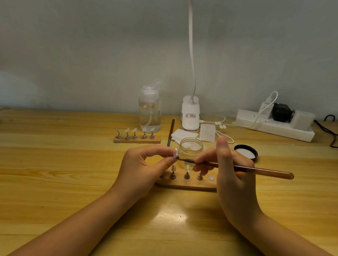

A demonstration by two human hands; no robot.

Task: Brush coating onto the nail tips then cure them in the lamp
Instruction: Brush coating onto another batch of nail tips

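Wooden desk [53, 177] against a pale wall, lit by a clip lamp [190, 113] at the back. Left hand [140, 166] pinches a clear nail tip [175, 152] btwn thumb & fingers, held up over the near wooden stand [186, 185] w/ its metal pegs. Right hand [232, 173] grips a brown brush [243, 169] near the bristle end, thumb raised, bristles touching the tip. Open glass jar [191, 149] just behind, its black lid [246, 152] to the right. A 2nd stand [137, 139] w/ five tips sits by a pump bottle [149, 108]; power strip [275, 126] far right.
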